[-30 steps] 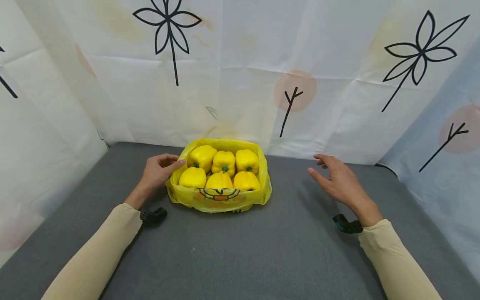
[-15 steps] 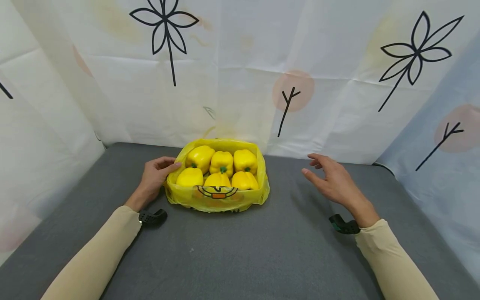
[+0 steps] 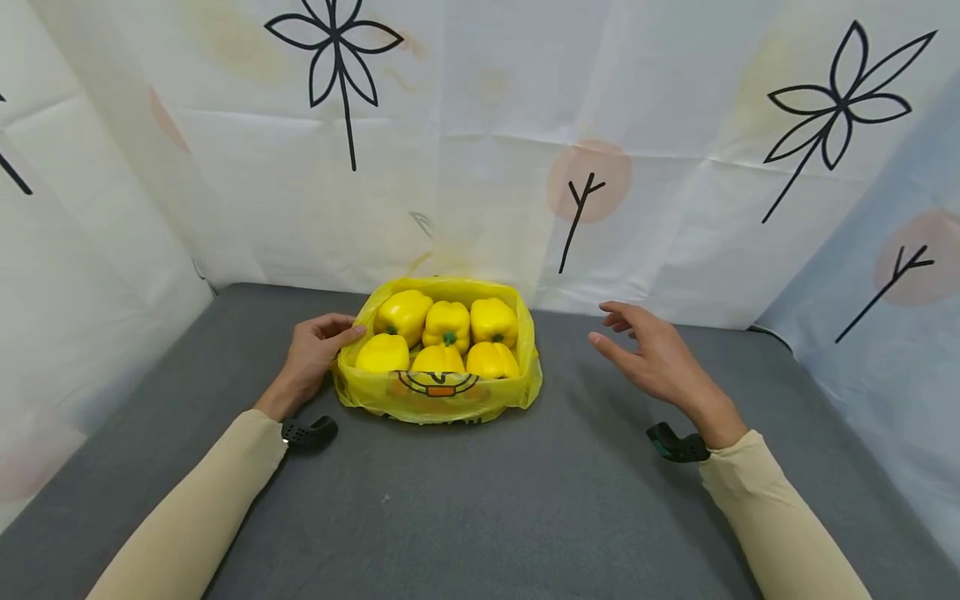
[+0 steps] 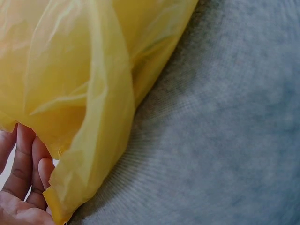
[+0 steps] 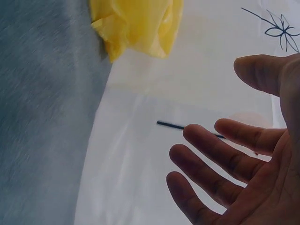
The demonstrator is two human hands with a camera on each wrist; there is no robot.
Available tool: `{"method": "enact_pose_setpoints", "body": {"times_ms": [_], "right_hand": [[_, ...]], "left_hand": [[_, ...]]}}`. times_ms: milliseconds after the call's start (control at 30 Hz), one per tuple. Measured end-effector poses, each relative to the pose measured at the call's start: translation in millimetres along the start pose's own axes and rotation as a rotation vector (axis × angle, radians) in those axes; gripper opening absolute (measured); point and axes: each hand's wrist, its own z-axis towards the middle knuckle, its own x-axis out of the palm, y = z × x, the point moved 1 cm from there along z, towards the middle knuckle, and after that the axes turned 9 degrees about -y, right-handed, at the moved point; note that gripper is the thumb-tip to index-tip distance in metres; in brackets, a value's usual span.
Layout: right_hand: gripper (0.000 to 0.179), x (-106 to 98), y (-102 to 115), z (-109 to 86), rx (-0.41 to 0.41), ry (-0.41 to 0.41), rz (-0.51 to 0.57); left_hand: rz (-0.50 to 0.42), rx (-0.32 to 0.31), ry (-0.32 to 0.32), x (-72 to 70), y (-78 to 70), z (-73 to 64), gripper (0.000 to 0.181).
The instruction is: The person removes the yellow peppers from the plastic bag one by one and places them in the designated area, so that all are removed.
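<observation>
A yellow plastic bag [image 3: 435, 398] with a printed front stands on the grey table, its mouth spread wide. Inside lie several yellow bell peppers [image 3: 447, 325] in two rows, some showing green stems. At the bag's left side my left hand [image 3: 318, 350] pinches the rim, thumb over the edge and fingers outside. The left wrist view shows fingers [image 4: 21, 173] at the crinkled side of the bag [image 4: 70, 93]. To the right of the bag my right hand [image 3: 656, 354] hovers over the table, holding nothing. Its fingers [image 5: 211, 180] are spread and relaxed in the right wrist view.
The grey tabletop [image 3: 465, 517] stretches in front of the bag and to both sides. White cloth [image 3: 487, 208] with printed flowers hangs close behind the bag and along both sides. Each wrist wears a black device [image 3: 678, 443].
My right hand has moved left, closer to the bag. The left hand keeps its place at the bag's rim, and the peppers have not moved.
</observation>
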Motion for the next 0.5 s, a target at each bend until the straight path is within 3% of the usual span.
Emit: {"method": "enact_pose_setpoints", "body": {"times_ms": [500], "right_hand": [[0.054,18.8,46.0,36.4,-0.054,0.022,0.22]], "left_hand": [[0.001,-0.001,0.005,0.8,0.0,-0.2,0.035]]}}
